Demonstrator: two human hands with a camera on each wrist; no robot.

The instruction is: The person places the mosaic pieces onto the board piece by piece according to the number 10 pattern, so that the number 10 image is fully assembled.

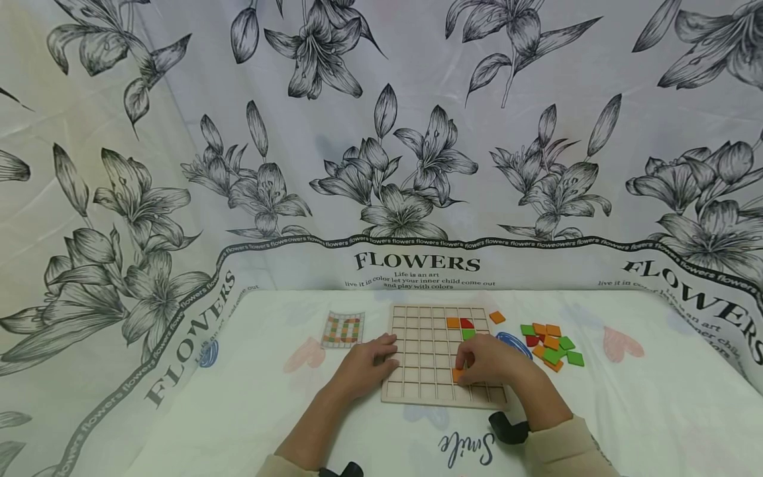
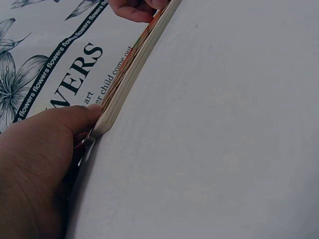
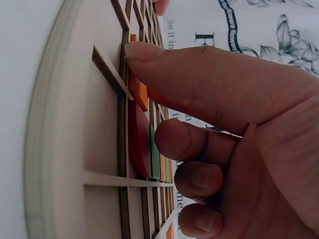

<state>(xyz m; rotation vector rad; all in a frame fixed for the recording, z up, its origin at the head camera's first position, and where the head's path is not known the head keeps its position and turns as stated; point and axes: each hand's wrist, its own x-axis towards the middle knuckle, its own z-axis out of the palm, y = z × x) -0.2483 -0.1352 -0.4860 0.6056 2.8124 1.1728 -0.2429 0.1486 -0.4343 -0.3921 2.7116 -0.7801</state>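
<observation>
A wooden grid board [image 1: 411, 391] lies on the white cloth before me. Its left edge is touched by my left hand [image 1: 366, 364], fingers spread a little apart; in the left wrist view the left thumb [image 2: 84, 117] rests at the board's edge. Over the lower right of the grid, my right hand [image 1: 491, 358] pinches an orange tile [image 1: 457, 375] between thumb and index finger. The right wrist view shows that orange tile [image 3: 139, 92] at a cell beside a red tile [image 3: 139, 142], with a green tile [image 3: 155, 154] beyond. Farther up sit an orange tile [image 1: 454, 322], a red-and-orange cell [image 1: 467, 324] and a green tile [image 1: 468, 334].
Left of the board lies a small pattern card [image 1: 344, 330] with coloured squares. One loose orange tile [image 1: 497, 317] is off the board's upper right corner. A scattered pile of green, orange and red tiles [image 1: 551, 343] lies farther right. A printed flower curtain [image 1: 417, 199] hangs behind.
</observation>
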